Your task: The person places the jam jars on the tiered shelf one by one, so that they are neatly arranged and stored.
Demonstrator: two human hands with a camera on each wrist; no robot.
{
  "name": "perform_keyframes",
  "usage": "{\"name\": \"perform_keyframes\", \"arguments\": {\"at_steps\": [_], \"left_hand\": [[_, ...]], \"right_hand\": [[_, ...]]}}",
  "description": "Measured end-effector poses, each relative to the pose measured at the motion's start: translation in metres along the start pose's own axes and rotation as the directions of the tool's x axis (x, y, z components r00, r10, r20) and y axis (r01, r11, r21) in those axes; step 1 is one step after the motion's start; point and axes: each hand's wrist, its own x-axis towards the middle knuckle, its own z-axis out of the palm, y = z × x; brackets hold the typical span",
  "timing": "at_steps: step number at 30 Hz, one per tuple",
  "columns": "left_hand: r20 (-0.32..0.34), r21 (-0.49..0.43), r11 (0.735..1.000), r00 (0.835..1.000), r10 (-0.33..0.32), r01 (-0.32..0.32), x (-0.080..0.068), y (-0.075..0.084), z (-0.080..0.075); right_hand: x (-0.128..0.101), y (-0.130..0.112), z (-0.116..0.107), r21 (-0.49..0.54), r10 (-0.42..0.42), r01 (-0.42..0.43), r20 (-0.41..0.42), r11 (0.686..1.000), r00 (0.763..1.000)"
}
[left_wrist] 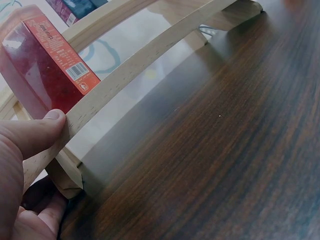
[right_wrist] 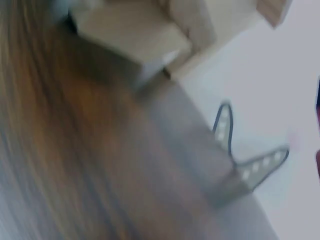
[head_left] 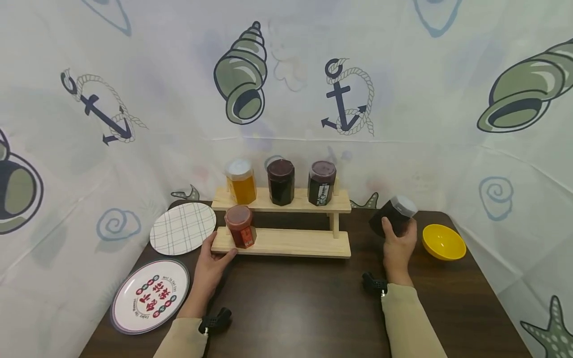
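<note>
My left hand (head_left: 214,266) grips the left front corner of a two-tier wooden shelf (head_left: 295,242). In the left wrist view the thumb (left_wrist: 37,134) presses the board's edge and the other fingers are lower down, by its foot. Close to that hand, a red jar (head_left: 243,233) with an orange label stands on the lower tier. My right hand (head_left: 400,250) holds a dark jar (head_left: 388,217) with a whitish lid, tilted, to the right of the shelf. The right wrist view is blurred and shows neither this jar nor the hand clearly.
On the upper tier stand a yellow-orange jar (head_left: 243,188) and two dark jars (head_left: 281,186). A yellow bowl (head_left: 443,242) is at the right. To the left lie a checked oval plate (head_left: 183,228) and a plate with red characters (head_left: 149,297). Printed cloth (head_left: 295,114) hangs behind the table.
</note>
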Motion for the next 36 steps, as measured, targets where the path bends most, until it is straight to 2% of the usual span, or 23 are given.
{"name": "perform_keyframes", "arguments": {"at_steps": [5, 8, 13, 16, 20, 22, 28, 36], "left_hand": [[0.004, 0.002, 1.000, 1.000, -0.008, 0.008, 0.000, -0.001, -0.001], [0.004, 0.012, 1.000, 1.000, -0.010, 0.010, 0.000, 0.001, -0.002], [0.013, 0.009, 1.000, 1.000, -0.003, 0.003, 0.001, 0.004, -0.002], [0.012, 0.006, 1.000, 1.000, -0.005, 0.005, 0.002, 0.005, -0.001], [0.008, 0.000, 1.000, 1.000, -0.017, 0.017, 0.002, 0.003, -0.001], [0.009, -0.004, 1.000, 1.000, -0.020, 0.020, 0.001, 0.001, -0.001], [0.004, -0.004, 1.000, 1.000, -0.019, 0.019, 0.002, -0.002, 0.000], [0.001, 0.002, 1.000, 1.000, -0.007, 0.007, 0.001, 0.000, 0.002]], "right_hand": [[-0.004, -0.025, 0.015, 0.152, -0.057, 0.056, 0.005, 0.987, 0.998], [-0.008, -0.041, 0.027, 0.190, -0.116, 0.106, 0.042, 0.976, 0.992], [-0.017, -0.069, 0.044, 0.192, -0.199, 0.161, 0.196, 0.968, 0.960], [-0.024, -0.088, 0.055, 0.205, -0.205, 0.147, 0.298, 0.968, 0.932], [-0.038, -0.105, 0.070, 0.153, -0.181, 0.132, 0.381, 0.979, 0.907], [-0.047, -0.107, 0.077, 0.108, -0.163, 0.129, 0.408, 0.986, 0.899], [-0.072, -0.096, 0.097, 0.085, -0.100, 0.067, 0.500, 0.994, 0.860], [-0.098, -0.063, 0.109, -0.036, 0.063, -0.052, 0.623, 0.998, 0.779]]}}
